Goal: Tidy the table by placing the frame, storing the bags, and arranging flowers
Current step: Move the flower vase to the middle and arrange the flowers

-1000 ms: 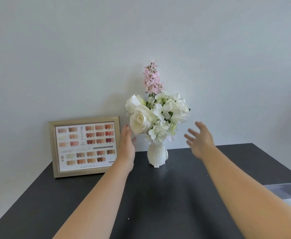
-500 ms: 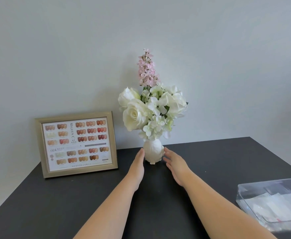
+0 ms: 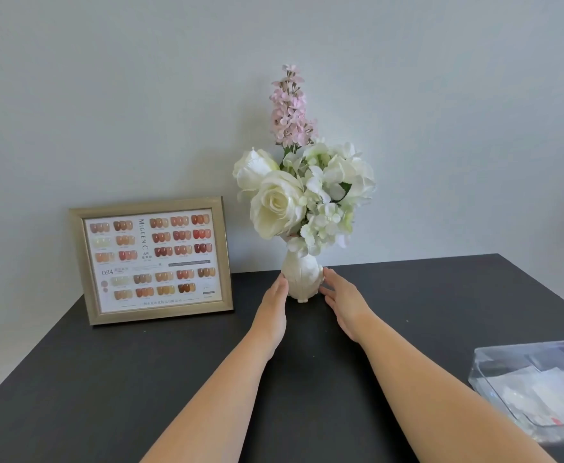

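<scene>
Both hands flank white ceramic vase of white and pink flowers at dark surface back edge: left hand, right hand, straight fingers touching its sides. Gold-framed nail-colour chart back left; clear plastic box at right edge.

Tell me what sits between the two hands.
The white vase of flowers stands between the left hand and right hand, fingertips at its sides, in the head view.

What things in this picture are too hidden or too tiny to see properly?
- Clear box, head view: the right and bottom edges cut it off; what the white things inside are cannot be told.
- Small print on the frame: too small to read.
- Flower stems: hidden inside the vase.
- Left hand and right hand: fingertips meet the vase sides; how firmly they press cannot be told.
</scene>
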The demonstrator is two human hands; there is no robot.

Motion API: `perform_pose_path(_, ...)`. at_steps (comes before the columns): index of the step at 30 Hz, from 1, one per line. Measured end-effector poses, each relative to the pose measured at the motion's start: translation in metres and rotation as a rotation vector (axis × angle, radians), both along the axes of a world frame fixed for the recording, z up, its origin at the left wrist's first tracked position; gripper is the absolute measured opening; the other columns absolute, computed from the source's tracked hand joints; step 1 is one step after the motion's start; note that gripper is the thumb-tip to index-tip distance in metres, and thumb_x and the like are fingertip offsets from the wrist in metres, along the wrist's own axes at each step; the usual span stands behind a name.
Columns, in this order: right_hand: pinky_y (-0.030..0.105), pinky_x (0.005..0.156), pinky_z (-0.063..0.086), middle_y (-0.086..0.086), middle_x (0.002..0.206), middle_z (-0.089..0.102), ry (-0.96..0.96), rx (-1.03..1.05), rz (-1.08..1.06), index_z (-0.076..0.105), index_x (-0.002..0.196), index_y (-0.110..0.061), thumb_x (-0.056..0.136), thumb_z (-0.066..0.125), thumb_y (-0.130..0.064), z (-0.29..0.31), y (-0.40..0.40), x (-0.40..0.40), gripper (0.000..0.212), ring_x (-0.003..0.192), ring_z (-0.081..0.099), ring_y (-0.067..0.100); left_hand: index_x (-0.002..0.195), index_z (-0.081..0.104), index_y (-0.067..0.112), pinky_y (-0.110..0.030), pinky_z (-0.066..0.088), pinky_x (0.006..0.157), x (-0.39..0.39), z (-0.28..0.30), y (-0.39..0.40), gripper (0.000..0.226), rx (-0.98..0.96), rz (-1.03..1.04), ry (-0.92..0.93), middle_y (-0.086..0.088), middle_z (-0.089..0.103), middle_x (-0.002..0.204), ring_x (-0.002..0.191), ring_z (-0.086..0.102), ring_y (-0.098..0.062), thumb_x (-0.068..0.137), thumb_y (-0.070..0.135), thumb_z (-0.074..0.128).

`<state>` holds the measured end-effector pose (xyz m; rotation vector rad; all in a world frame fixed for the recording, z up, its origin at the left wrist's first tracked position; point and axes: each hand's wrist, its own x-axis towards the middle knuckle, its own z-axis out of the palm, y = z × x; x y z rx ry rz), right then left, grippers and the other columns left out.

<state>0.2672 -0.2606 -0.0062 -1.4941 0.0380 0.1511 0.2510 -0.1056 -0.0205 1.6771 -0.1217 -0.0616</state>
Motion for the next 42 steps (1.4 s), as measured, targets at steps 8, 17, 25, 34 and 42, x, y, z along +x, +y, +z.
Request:
perform_pose_path(8, 0.041, 0.111, 0.032, -0.003, 0.135, 0.051, 0.049, -0.029, -0.215, 0.048, 0.135, -0.027, 0.091, 0.041, -0.051, -0.012, -0.015, 0.001, 0.051, 0.122, 0.048, 0.017, 0.155, 0.024, 0.036, -0.041, 0.016, 0.122, -0.015, -0.004, 0.003, 0.095, 0.095, 0.017, 0.052, 0.013, 0.024, 0.162, 0.148, 0.021, -0.008, 0.073, 0.084, 0.028)
perform_pose_path(17, 0.032, 0.100, 0.038, -0.013, 0.122, 0.055, -0.092, -0.007, -0.430, 0.048, 0.124, -0.041, 0.088, 0.038, -0.049, -0.023, -0.029, -0.028, 0.038, 0.116, 0.050, 0.007, 0.152, 0.026, 0.044, -0.043, 0.017, 0.122, -0.023, -0.007, 0.006, 0.089, 0.142, -0.016, 0.052, 0.017, 0.026, 0.160, 0.148, 0.021, -0.007, 0.074, 0.087, 0.025)
perform_pose_path(25, 0.032, 0.100, 0.038, -0.012, 0.129, 0.055, -0.109, -0.228, -0.375, 0.048, 0.131, -0.036, 0.092, 0.039, -0.039, -0.016, -0.017, -0.032, 0.040, 0.116, 0.050, 0.009, 0.153, 0.027, 0.037, -0.044, 0.019, 0.122, -0.015, -0.011, 0.007, 0.066, 0.062, 0.074, 0.086, 0.011, 0.028, 0.161, 0.147, 0.025, -0.013, 0.094, 0.067, 0.028)
perform_pose_path(34, 0.044, 0.100, 0.044, -0.006, 0.144, 0.046, -0.196, -0.683, -0.224, 0.023, 0.147, -0.039, 0.087, 0.046, -0.037, -0.023, 0.023, -0.022, 0.063, 0.130, 0.044, 0.021, 0.154, 0.028, 0.030, -0.042, 0.023, 0.120, -0.002, -0.004, 0.002, 0.069, 0.091, 0.108, 0.088, 0.005, 0.034, 0.159, 0.145, 0.031, -0.017, 0.094, 0.064, 0.029)
perform_pose_path(42, 0.042, 0.104, 0.038, -0.005, 0.149, 0.040, -0.203, -0.808, -0.191, 0.014, 0.151, -0.034, 0.086, 0.044, -0.032, -0.026, 0.021, -0.016, 0.071, 0.132, 0.042, 0.023, 0.146, 0.041, 0.039, -0.031, 0.034, 0.107, 0.005, 0.001, -0.006, 0.072, 0.081, 0.082, -0.003, 0.022, 0.050, 0.139, 0.131, 0.042, -0.005, 0.083, 0.072, 0.034)
